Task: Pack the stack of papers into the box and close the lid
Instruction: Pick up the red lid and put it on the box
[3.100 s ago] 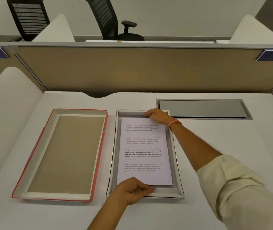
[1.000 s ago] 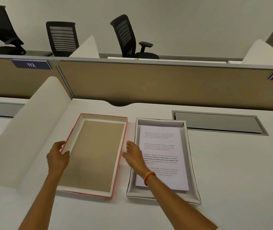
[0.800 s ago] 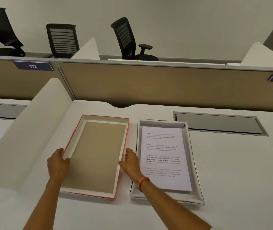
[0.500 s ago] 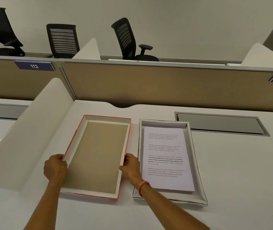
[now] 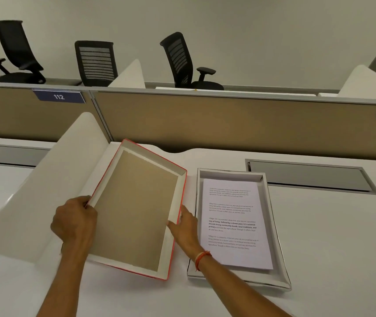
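Observation:
The red-edged lid, brown inside, faces up and is tilted, its left side raised off the desk. My left hand grips its left long edge and my right hand grips its right long edge. To the right, the shallow white box lies flat on the desk. The stack of printed papers rests inside it. My right wrist, with an orange band, crosses the box's near left corner.
A curved white divider rises just left of the lid. A tan partition closes the desk's far side. A grey cable hatch lies flush behind the box. Three black office chairs stand beyond the partition.
Both hands left the papers, moved to the lid and closed on its long edges. The lid, flat on the desk half a second ago, is now lifted and tilted.

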Available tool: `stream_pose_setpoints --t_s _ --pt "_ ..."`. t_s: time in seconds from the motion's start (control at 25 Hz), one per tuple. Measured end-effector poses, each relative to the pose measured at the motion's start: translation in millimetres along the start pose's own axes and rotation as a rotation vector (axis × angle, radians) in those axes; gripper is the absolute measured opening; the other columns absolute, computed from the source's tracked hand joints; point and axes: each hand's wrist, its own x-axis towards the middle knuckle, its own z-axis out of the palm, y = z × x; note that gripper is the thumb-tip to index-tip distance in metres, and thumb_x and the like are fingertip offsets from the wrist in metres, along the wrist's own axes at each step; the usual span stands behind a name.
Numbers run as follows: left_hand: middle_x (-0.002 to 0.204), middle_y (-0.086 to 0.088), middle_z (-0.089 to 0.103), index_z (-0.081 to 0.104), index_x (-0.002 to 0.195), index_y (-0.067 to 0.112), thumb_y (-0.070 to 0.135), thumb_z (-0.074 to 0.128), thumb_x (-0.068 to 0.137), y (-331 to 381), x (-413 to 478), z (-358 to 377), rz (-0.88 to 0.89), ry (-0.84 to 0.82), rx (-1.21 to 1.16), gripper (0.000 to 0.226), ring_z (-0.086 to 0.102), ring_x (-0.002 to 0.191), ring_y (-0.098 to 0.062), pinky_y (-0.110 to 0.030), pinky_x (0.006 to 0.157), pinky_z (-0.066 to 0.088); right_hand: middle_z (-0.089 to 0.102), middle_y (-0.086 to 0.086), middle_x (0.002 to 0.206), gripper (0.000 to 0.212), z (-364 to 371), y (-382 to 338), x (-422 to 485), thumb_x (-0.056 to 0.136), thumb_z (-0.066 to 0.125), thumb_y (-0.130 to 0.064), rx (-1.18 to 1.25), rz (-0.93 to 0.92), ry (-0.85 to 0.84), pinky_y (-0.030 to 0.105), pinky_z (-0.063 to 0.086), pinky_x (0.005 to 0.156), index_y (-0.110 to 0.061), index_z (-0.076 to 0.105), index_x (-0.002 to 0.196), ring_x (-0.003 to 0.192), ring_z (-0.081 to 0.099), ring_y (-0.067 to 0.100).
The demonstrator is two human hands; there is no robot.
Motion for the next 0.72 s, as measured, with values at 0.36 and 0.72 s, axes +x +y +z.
stream_pose_setpoints --t_s 0.36,0.72 --pt "0.063 -0.02 0.069 0.075 0.089 0.004 0.018 0.067 0.088 75.4 -70.3 -37.5 0.29 0.156 0.092 0.016 0.061 0.048 -0.036 -0.033 0.051 0.046 0.074 0.008 0.092 0.034 19.3 -156.6 -11.7 0.08 0.074 -0.04 0.477 -0.032 -0.224 0.03 0.061 0.079 -0.01 0.072 0.096 0.084 0.073 0.019" --pt "0.105 -0.011 0.075 0.072 0.113 0.014 0.033 0.067 0.086 108.6 -106.9 -81.0 0.272 -0.128 -0.174 0.034 0.071 0.091 -0.033 -0.046 0.083 0.056 0.068 0.018 0.118 0.03 -23.6 -166.0 -11.0 0.081 0.075 -0.011 0.476 0.044 -0.12 0.031 0.06 0.077 0.002 0.066 0.107 0.104 0.068 0.032"
